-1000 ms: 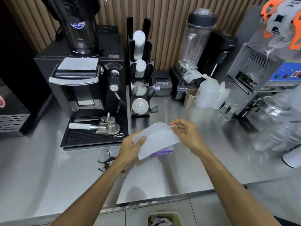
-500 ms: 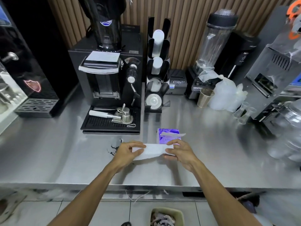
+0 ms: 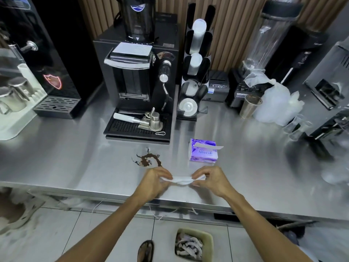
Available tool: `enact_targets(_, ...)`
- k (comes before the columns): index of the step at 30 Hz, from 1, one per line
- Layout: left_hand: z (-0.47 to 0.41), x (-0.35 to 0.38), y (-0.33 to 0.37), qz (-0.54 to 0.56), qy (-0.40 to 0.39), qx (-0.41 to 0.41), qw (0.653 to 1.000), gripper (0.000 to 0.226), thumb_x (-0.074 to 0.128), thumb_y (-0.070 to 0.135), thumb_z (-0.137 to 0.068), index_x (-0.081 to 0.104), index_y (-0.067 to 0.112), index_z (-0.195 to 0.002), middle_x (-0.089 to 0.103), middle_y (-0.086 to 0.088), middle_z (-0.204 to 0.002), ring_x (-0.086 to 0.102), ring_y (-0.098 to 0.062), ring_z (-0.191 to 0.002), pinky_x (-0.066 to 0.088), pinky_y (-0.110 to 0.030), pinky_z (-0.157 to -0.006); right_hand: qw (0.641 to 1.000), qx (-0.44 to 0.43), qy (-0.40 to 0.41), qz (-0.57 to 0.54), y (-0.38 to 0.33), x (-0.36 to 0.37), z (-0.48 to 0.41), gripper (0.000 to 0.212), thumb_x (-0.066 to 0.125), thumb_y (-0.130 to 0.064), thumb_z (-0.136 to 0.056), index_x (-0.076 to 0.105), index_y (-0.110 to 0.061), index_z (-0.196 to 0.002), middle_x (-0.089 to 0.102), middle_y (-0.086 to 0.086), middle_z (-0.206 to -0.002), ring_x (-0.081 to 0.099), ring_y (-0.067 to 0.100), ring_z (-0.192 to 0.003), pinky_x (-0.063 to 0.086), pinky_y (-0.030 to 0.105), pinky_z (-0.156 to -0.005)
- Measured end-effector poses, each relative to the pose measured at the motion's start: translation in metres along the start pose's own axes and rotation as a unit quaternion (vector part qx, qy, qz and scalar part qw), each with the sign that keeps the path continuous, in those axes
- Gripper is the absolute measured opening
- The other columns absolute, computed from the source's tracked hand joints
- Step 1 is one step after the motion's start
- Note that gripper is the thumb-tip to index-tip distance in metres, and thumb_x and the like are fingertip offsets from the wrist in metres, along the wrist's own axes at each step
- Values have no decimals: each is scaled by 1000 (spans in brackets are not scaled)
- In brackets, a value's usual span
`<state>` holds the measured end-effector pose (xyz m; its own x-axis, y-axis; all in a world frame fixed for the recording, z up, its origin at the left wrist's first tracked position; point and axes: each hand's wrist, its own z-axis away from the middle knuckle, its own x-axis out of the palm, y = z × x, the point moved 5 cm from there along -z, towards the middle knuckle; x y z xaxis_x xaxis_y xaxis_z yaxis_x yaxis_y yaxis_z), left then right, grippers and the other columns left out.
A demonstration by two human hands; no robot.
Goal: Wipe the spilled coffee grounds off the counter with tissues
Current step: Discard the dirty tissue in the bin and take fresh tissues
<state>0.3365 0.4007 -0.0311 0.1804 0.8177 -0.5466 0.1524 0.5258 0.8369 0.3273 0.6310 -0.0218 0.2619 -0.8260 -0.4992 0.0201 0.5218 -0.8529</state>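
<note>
Head view is showing the left hand (image 3: 156, 179) and right hand (image 3: 209, 178) pinching a soft, light tissue (image 3: 181, 180) by its ends near the tabletop's (image 3: 75, 157) front edge, just beside the coffee grounds (image 3: 149, 160).

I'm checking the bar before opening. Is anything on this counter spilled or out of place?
Yes: brown coffee grounds lie scattered on the steel counter, just in front of the coffee machine's drip tray and left of the purple tissue box. They are not yet wiped.
</note>
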Motion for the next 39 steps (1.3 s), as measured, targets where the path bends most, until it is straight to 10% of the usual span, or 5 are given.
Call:
enact_targets(10,69,90,28,-241,31,244,939,17,60,31,-85,73,34,-96,62,17,-91,45,-10,-89,29,-23,-71,953,-170,0,252,62,-18,64,14,70,-45,-82,72,-46,-96,60,-33,-98,47,1,-97,45,29,-79)
enact_targets(25,53,3,-23,-358,121,66,923,24,81,25,-76,75,32,-98,66,12,-98,43,-14,-90,37,-30,-64,936,-213,-12,281,13,56,-23,20,61,-37,-90,75,-34,-104,66,-17,-100,39,8,-92,37,35,-80)
enact_targets(39,61,3,-36,-377,67,82,920,48,86,9,-62,72,36,-99,64,12,-103,44,-17,-93,25,-31,-70,903,-283,30,322,13,72,8,28,69,-19,-83,73,-36,-103,62,-15,-99,44,13,-89,34,30,-72)
